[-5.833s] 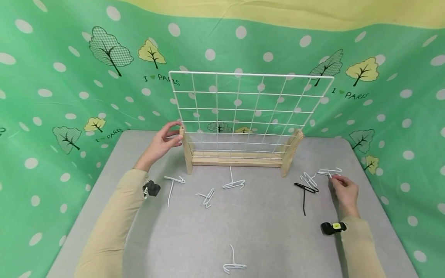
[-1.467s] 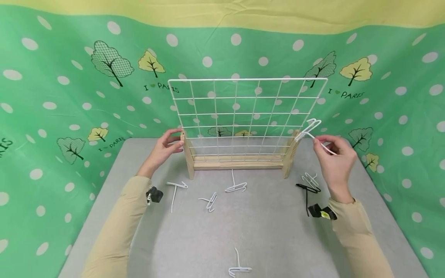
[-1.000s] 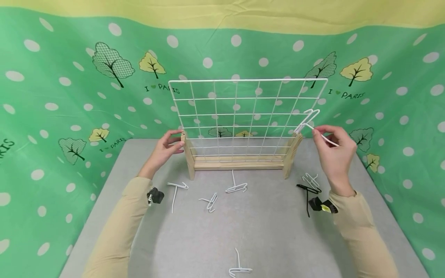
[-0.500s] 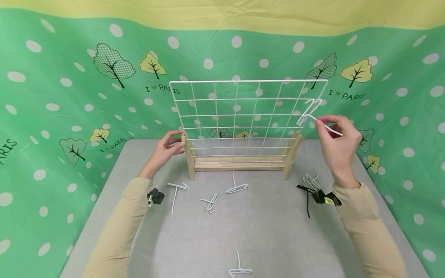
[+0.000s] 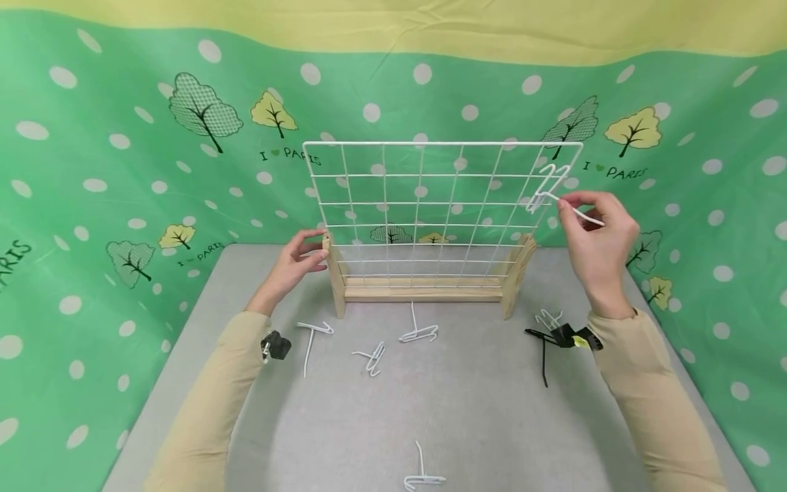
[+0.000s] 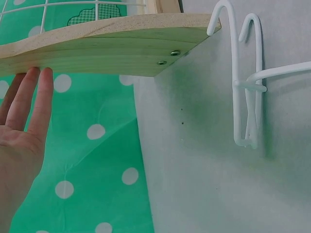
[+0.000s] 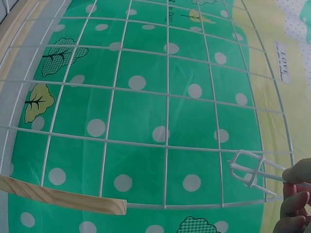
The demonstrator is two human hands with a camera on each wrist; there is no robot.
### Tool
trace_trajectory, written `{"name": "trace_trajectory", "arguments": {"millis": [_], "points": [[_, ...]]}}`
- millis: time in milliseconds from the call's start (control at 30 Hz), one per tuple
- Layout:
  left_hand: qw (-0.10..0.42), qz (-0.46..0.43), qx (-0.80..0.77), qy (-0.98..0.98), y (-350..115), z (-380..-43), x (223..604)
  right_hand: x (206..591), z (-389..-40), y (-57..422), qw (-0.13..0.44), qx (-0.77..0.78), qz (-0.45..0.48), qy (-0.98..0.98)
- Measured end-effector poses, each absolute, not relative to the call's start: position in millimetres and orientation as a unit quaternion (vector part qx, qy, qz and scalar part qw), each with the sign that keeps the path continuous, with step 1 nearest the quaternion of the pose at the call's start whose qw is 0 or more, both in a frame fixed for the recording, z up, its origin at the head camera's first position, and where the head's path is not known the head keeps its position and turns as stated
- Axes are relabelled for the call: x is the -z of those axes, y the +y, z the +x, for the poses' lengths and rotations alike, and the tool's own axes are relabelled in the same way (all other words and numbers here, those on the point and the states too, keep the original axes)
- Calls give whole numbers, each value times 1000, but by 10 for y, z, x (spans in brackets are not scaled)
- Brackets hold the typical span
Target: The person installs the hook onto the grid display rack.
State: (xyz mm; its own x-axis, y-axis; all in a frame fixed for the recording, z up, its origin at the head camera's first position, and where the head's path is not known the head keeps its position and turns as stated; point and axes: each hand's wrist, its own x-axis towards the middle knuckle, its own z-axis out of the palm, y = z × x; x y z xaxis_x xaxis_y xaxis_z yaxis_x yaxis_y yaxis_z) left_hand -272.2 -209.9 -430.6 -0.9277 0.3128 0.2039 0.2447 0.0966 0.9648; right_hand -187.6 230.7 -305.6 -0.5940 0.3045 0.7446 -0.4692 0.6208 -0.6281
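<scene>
A white wire grid panel [image 5: 424, 188] stands upright in a wooden stand [image 5: 424, 294]. My left hand [image 5: 294, 263] is at the stand's left side piece [image 5: 334, 280]; in the left wrist view its straight fingers [image 6: 43, 99] touch that piece's outer face. My right hand [image 5: 599, 239] pinches the long prong of a white wire display hook [image 5: 544, 188]. The hook's bent ends point up, near the grid's upper right corner. In the right wrist view the hook [image 7: 250, 170] overlaps the outermost column of the grid; whether it touches the wires I cannot tell.
On the grey table [image 5: 473, 410] lie several loose hooks: one at left [image 5: 313, 335], two nearer the middle, a white hook [image 5: 421, 478] in front, a black hook [image 5: 544, 352] and a white hook [image 5: 547, 319] at right. Green patterned cloth [image 5: 184, 137] surrounds the table.
My right hand has picked up the white hook from the table's right and carried it up to the grid's upper right side. The left hand has kept its place at the stand.
</scene>
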Motion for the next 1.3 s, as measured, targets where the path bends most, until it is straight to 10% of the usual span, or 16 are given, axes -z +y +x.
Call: {"name": "trace_trajectory", "arguments": {"millis": [1300], "points": [[30, 190, -632, 751, -2056, -2637, 4175, 3428, -2061, 2393, 443, -413, 86, -791]]}}
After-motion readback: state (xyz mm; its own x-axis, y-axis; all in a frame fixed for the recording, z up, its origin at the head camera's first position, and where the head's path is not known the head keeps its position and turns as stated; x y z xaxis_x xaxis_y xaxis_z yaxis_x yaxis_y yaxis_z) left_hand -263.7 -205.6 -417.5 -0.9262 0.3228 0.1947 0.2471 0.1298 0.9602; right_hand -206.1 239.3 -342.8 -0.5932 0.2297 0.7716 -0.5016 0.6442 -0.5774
